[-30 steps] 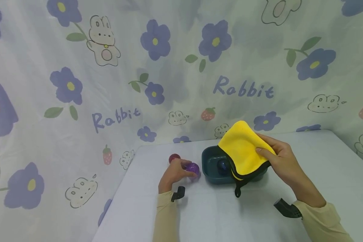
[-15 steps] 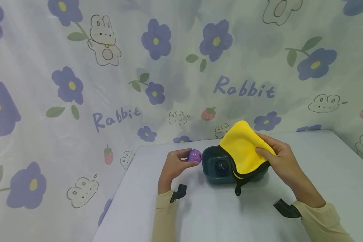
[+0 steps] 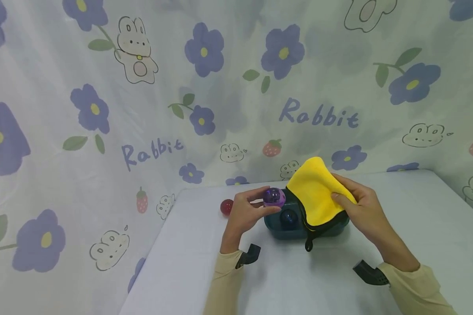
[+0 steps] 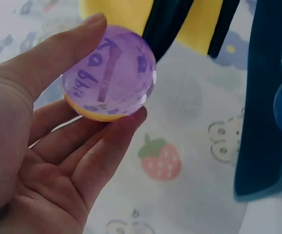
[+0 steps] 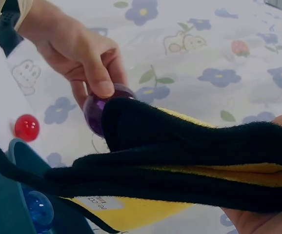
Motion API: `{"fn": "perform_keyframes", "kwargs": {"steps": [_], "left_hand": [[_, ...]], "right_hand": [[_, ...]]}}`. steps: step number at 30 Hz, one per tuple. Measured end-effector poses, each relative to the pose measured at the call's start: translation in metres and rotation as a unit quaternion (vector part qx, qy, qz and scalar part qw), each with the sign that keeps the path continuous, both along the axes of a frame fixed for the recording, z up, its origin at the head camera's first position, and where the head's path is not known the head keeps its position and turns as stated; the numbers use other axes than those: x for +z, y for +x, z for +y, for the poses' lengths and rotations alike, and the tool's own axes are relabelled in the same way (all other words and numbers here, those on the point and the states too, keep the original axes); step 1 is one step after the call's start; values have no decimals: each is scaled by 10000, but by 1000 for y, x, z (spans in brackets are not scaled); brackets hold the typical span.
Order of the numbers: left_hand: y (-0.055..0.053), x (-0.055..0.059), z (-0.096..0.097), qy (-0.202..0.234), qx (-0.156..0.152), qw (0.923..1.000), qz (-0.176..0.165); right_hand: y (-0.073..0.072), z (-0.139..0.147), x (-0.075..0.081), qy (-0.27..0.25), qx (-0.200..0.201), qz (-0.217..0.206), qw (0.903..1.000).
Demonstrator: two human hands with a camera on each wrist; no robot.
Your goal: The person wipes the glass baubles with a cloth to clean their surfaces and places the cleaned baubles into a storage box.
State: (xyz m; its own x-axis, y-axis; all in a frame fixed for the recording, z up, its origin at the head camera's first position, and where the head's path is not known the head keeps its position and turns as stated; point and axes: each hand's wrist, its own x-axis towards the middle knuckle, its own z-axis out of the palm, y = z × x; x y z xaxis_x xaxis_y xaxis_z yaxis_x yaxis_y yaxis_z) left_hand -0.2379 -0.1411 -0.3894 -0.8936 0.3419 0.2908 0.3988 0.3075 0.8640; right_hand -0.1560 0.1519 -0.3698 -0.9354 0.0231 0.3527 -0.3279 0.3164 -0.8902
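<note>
While the left hand (image 3: 246, 212) pinches 1 purple ball (image 3: 274, 197), the right hand (image 3: 363, 207) grips 1 yellow cloth (image 3: 316, 190).

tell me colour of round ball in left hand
The round ball is translucent purple, clearest in the left wrist view.

"Where do I have room?"
"I see an opening at the left of the container (image 3: 280, 233); the yellow cloth (image 3: 318, 190) screens the right end."
"In my way?"
"The left fingers (image 3: 256, 192) with the purple ball (image 3: 274, 198) near the rim, and a blue ball (image 3: 288, 218) inside. The desk (image 3: 291, 280) in front gives space."
</note>
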Motion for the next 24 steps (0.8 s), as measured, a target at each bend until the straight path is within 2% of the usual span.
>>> {"fn": "perform_keyframes", "kwargs": {"steps": [7, 14, 19, 24], "left_hand": [[4, -1, 14, 305, -212, 9993, -52], [9, 0, 22, 473, -382, 9982, 9], [12, 1, 26, 411, -507, 9977, 204], [14, 2, 27, 285, -531, 9975, 355]], "right_hand": [[-2, -4, -3, 239, -83, 183, 9995], [0, -16, -5, 442, 86, 303, 9985], [2, -27, -9, 513, 281, 363, 9976], [4, -37, -15, 823, 415, 396, 9950]]}}
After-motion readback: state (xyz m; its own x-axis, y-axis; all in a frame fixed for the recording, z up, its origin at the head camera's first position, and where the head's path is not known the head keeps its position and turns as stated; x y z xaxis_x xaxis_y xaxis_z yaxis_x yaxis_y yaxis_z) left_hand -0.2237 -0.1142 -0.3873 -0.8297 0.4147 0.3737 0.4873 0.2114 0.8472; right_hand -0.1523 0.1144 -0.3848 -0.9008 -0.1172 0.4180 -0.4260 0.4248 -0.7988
